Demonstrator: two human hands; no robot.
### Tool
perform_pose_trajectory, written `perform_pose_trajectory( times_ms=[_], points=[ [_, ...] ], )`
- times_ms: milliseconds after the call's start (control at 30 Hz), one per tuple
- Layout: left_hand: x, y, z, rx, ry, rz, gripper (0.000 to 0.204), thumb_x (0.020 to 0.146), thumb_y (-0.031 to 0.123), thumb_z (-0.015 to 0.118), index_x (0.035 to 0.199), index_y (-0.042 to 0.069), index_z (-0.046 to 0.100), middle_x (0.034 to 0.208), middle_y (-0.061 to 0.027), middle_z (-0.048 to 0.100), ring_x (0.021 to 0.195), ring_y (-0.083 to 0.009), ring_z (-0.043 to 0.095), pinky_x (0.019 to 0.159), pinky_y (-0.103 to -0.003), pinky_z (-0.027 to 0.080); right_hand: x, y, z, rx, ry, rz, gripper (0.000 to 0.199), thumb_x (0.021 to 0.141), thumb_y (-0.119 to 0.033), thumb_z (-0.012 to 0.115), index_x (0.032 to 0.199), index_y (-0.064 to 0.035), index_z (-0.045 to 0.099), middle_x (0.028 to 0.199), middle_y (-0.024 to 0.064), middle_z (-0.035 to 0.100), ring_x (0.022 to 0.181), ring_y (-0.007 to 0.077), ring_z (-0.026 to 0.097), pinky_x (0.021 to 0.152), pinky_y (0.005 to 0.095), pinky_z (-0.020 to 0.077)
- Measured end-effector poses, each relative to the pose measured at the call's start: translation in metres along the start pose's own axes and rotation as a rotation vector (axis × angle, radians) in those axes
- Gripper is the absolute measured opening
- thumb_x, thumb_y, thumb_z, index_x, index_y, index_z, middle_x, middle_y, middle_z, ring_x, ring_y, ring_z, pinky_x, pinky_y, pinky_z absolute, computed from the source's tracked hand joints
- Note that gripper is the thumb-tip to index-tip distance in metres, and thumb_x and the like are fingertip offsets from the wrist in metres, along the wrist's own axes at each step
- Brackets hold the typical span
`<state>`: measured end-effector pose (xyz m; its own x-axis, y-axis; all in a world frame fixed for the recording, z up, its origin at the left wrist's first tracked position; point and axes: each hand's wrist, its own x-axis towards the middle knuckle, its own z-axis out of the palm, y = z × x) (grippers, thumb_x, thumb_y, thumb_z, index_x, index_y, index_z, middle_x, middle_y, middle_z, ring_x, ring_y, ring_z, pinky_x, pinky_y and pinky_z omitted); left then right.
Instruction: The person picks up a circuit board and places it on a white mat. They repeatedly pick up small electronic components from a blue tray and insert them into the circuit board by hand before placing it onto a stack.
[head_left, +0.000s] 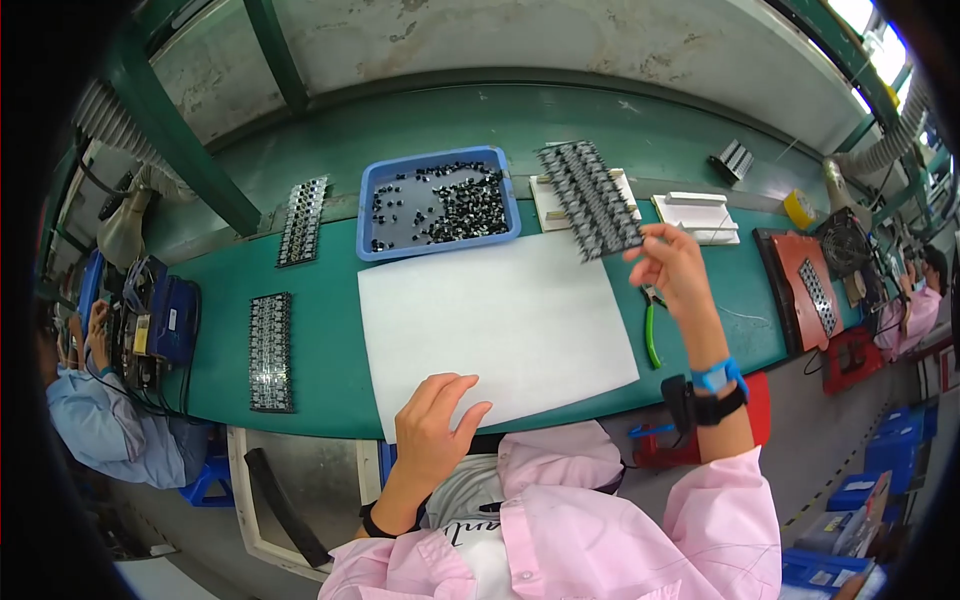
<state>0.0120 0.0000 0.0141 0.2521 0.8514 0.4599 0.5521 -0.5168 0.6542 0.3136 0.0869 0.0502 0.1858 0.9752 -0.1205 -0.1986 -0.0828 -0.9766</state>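
My right hand [668, 262] pinches the near right corner of a dark panel of small circuit boards [590, 202]. The panel is tilted over a white fixture [548, 212], hiding part of it. My left hand [436, 422] is empty, its fingers apart and slightly curled, over the near edge of a white foam sheet [490, 330]. Beyond the sheet stands a blue tray [370, 249] with many small black components [470, 208] scattered in it. Green-handled cutters [651, 335] lie just below my right hand.
Two more board panels [270, 350] [302, 222] lie on the green mat at the left. A second white fixture [697, 217] and yellow tape [799, 209] are at the right, near a reddish plate [790, 290] and a fan [845, 242]. Co-workers sit at both sides.
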Motion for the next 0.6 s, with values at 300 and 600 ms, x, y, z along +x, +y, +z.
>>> perform_pose_trajectory(
  times_ms=[300, 600],
  points=[
    [-0.009, -0.010, -0.003, 0.000, -0.008, -0.069, 0.024, 0.064, 0.004, 0.067, 0.086, 0.003, 0.058, 0.080, -0.0079, 0.057, 0.060, -0.0180, 0.054, 0.049, -0.025, 0.043, 0.067, 0.005, -0.019, -0.077, 0.113, 0.150, 0.012, 0.081, -0.003, 0.041, 0.092, -0.0023, 0.044, 0.076, 0.0154, 0.058, 0.050, 0.0194, 0.056, 0.049, 0.0288, 0.0494],
    [-0.009, -0.011, -0.001, -0.007, -0.038, -0.082, 0.022, 0.064, 0.004, 0.066, 0.085, 0.003, 0.058, 0.080, -0.0080, 0.057, 0.060, -0.0194, 0.056, 0.050, -0.026, 0.044, 0.072, 0.012, -0.024, -0.094, 0.137, 0.186, 0.009, 0.080, -0.005, 0.043, 0.088, -0.0026, 0.045, 0.074, 0.0145, 0.058, 0.050, 0.0192, 0.056, 0.049, 0.0294, 0.0493]
  ],
)
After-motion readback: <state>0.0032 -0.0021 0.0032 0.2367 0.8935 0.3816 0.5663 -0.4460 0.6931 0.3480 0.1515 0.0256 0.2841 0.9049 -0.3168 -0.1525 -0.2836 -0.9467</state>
